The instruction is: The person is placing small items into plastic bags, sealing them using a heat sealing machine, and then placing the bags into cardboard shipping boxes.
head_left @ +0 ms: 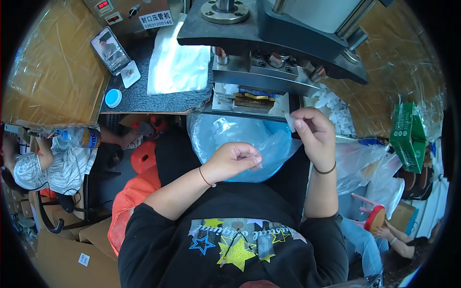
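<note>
- While I watch from the head view, the right hand point(312, 132) is raised just below the press machine point(269, 33), its fingertips pinched shut on a small white clear piece point(289, 120); I cannot tell exactly what the piece is.
- The left hand point(235, 161) sits lower, further from the press machine and over the blue plastic bag point(249, 139), fingers curled in narrow; something thin and clear seems to be nipped at its fingertips, but it is too small to be sure.
- I judge the step in hand as picking and readying one small piece for the brass die point(254, 100) that sits under the press machine's steel bar.
- A heap of small white pieces point(333, 108) lies on the counter point(158, 98) to the right of the die, near the right hand.
- My reading of the next move: it calls for a fine, steady pinch and careful alignment, because the slot under the press machine is tight and the piece is tiny.
- A phone point(111, 49) leans on the counter, well to the left of the press machine.
</note>
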`<act>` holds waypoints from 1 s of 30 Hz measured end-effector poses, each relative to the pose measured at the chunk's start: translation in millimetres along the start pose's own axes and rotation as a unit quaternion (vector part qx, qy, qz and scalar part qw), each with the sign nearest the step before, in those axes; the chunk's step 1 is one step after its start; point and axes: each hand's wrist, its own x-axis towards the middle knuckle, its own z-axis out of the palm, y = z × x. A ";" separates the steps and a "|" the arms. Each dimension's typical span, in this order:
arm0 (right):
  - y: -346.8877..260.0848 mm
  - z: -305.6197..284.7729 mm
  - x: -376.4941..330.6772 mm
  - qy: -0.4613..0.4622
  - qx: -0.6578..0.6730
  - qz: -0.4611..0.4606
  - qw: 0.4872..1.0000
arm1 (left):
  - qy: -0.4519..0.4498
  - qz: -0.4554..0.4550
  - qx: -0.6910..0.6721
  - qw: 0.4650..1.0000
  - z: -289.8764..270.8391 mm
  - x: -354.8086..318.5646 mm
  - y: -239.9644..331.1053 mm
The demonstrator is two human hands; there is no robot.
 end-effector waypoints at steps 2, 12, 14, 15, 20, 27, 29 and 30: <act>-0.9 7.4 5.6 -0.029 -0.055 -0.019 0.998 | 0.004 0.005 0.005 1.000 2.3 1.6 -2.4; -0.2 -2.3 2.8 -0.107 -0.180 -0.090 0.974 | 0.001 -0.037 -0.065 0.997 8.1 1.8 -4.5; 1.2 -0.1 1.8 0.031 0.031 0.085 0.995 | 0.002 -0.013 -0.055 0.998 7.5 2.6 -11.1; 4.6 1.6 2.0 0.033 0.030 0.086 0.995 | 0.010 -0.010 -0.047 0.999 6.9 2.4 -12.2; 8.1 6.1 0.9 -0.052 -0.087 0.030 0.994 | 0.024 -0.014 -0.036 0.999 7.5 -1.8 -6.8; 2.5 -4.5 7.7 -0.138 -0.180 -0.036 0.973 | -0.040 -0.099 -0.124 0.987 12.2 -4.0 -1.4; 8.4 -13.3 16.2 -0.127 -0.203 -0.061 0.969 | -0.039 -0.121 -0.134 0.983 8.9 -5.5 -0.2; 15.7 -24.1 21.6 -0.056 -0.340 -0.053 0.937 | -0.013 -0.124 -0.131 0.984 3.8 -5.3 -1.0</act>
